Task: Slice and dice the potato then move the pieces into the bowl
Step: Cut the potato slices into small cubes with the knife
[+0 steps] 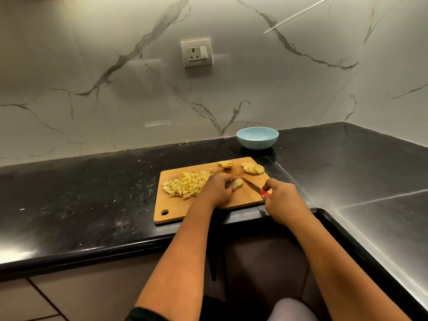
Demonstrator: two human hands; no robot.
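1. the left hand (218, 189) is curling its fingers over a stack of potato slices (237, 183) near the middle of the wooden cutting board (243, 199), holding it down.
2. the right hand (281, 199) is gripping the red handle of a knife (253, 186), fingers wrapped tight around it; the blade is pointing up and left, with its tip just beside the held slices.
3. a pile of diced potato (185, 184) is lying on the left part of the board, touching the left hand's knuckle side.
4. two groups of slices are waiting at the board's far edge: a small group (225, 164) and a larger fanned group (253, 168) near the far right corner.
5. a light blue bowl (257, 138) is sitting on the black counter (81, 195) just behind the board, against the marble wall, with nothing visible inside it.
6. a wall socket (196, 53) is showing on the wall above.
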